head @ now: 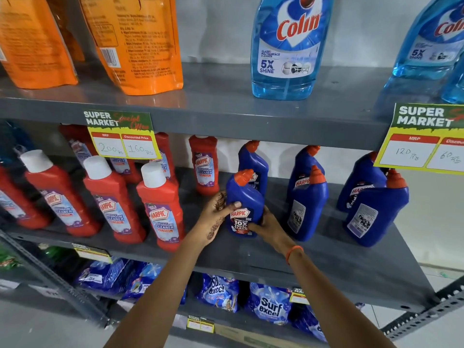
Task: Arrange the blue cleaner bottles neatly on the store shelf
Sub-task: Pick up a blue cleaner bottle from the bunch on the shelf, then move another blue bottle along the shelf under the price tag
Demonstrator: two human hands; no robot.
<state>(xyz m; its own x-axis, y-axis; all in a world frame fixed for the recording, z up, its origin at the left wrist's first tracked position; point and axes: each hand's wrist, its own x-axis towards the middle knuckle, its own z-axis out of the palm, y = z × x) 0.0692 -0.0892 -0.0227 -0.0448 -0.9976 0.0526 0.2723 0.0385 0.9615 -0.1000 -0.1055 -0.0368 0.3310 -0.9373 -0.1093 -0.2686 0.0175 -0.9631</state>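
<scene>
Now both hands grip 1 blue Harpic bottle (244, 207) at the front of the middle shelf (313, 262), its label facing out and its orange cap leaning slightly left. The left hand (217, 216) wraps the bottle's left side, its fingers (234, 204) pressed against the plastic just above the label. The right hand (266, 226) clasps the lower right side, fingers curled round the base edge, with an orange band (294, 252) on that wrist.

To the right stand 2 more front blue bottles (307, 207), both with their back labels showing, and further blue ones behind them near the wall. Another blue bottle (253, 162) stands just behind the held one. Left of it, red Harpic bottles (160, 204) with white caps fill the same shelf. Above, a Colin cleaner bottle (286, 46) stands beside orange pouches (140, 41). A price tag (121, 135) reads 200 and 160.
</scene>
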